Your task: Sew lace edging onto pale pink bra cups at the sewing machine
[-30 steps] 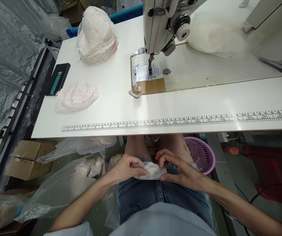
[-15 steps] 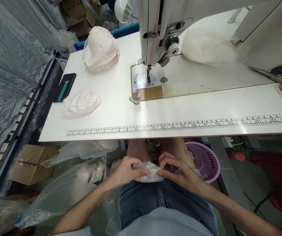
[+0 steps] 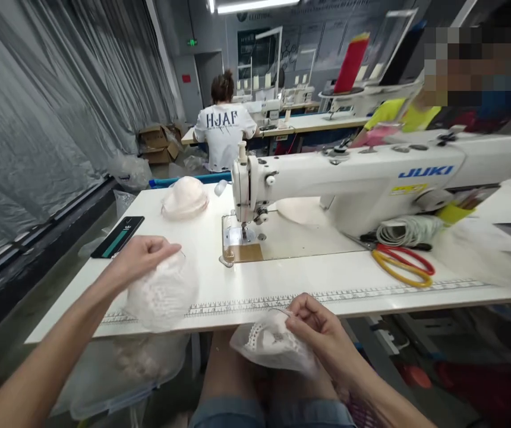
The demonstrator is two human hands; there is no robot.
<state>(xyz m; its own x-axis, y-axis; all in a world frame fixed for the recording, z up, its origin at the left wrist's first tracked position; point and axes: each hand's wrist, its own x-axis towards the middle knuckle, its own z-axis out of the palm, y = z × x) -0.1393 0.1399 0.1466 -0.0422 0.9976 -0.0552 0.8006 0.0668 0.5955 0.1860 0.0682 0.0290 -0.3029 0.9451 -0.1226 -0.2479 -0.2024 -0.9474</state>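
My left hand (image 3: 151, 255) is over the left end of the table, thumb and fingers pinching the upper edge of a cup-shaped white lace piece (image 3: 161, 297). This lace hangs over the printed ruler near the front edge. In front of the table, above my lap, my right hand (image 3: 313, 321) pinches the edge of a sheer white fabric cup (image 3: 271, 342) with a band of lace trim. The two pieces are apart. A stack of pale fabric cups (image 3: 186, 196) sits behind my left hand. The sewing machine (image 3: 246, 190) stands between the stack and the scissors.
Scissors with red and yellow handles (image 3: 402, 267) and coiled pale cord (image 3: 407, 230) lie at the right. A black case with a green stripe (image 3: 117, 238) is at the left edge. Beyond, a person in a white shirt (image 3: 224, 137) sits at another table; another person is at right.
My left hand has left the fabric cup over my lap and taken hold of the lace piece on the table. My right hand still holds the cup. The view has tilted up.
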